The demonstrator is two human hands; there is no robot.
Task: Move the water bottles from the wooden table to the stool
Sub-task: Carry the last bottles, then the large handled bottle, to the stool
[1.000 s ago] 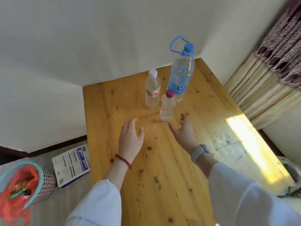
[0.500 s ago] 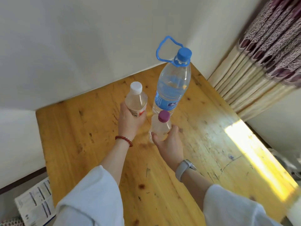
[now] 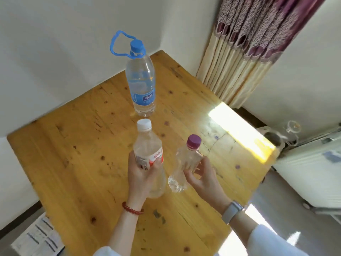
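Head view: the left hand (image 3: 140,177) grips a white-capped water bottle (image 3: 147,150) round its red-and-white label, held above the wooden table (image 3: 73,145). The right hand (image 3: 201,177) grasps a smaller purple-capped bottle (image 3: 186,161), tilted, also lifted off the tabletop, just beside the first. 1 large blue-capped bottle (image 3: 141,84) with a blue carry loop stands upright on the table farther back. A maroon-and-cream curtain (image 3: 245,48) hangs at the right.

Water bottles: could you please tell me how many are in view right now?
3. The white-capped bottle is held in the left hand, the purple-capped bottle in the right hand, and the large blue-capped bottle stands on the wooden table.
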